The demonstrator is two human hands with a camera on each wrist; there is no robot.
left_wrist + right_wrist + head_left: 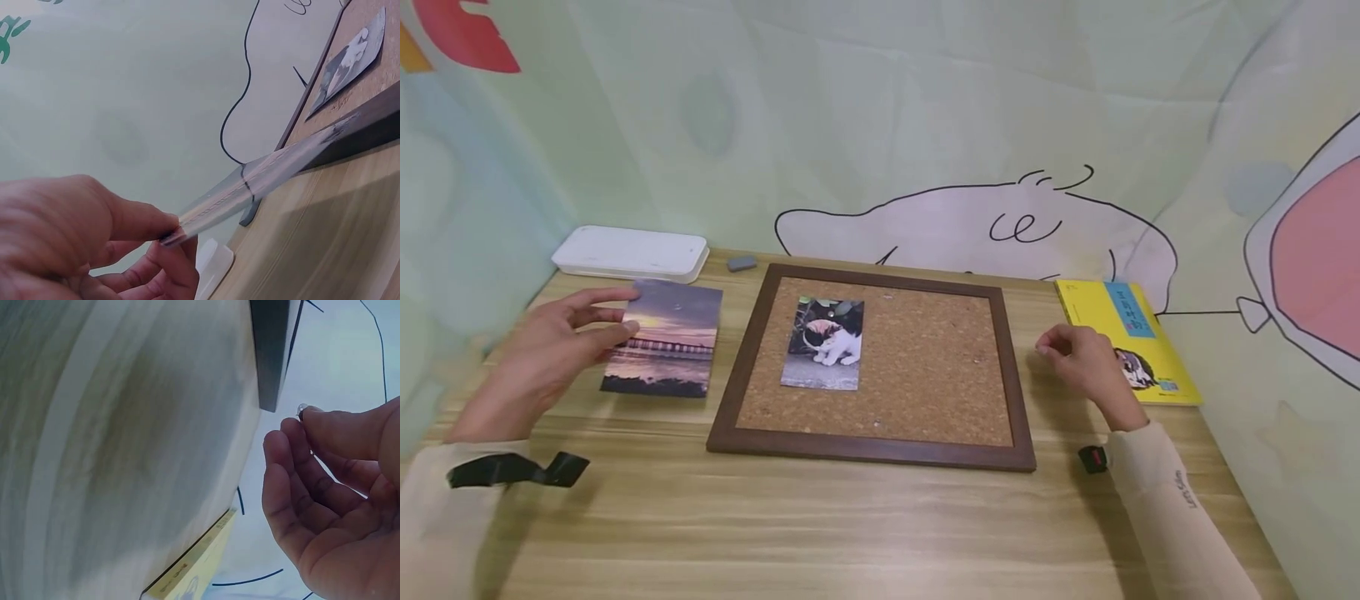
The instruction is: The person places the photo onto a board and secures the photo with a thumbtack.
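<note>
My left hand (553,346) pinches a sunset photo (673,342) by its left edge between thumb and fingers. In the left wrist view the photo (231,194) is seen almost edge-on, held above the table. A cork board (925,367) with a dark brown wooden frame lies between my hands, and a cat photo (823,344) is on its left half. My right hand (1086,362), right of the board, pinches a tiny clear, shiny push pin (302,411) between thumb and forefinger. Its other fingers are curled. Small shiny spots dot the cork, too small to make out.
A white flat case (630,252) stands at the back left, with a small grey block (742,263) to its right. On the right a yellow book (1101,312) lies partly behind my right hand. Printed cloth (887,108) hangs behind the wooden table (850,525).
</note>
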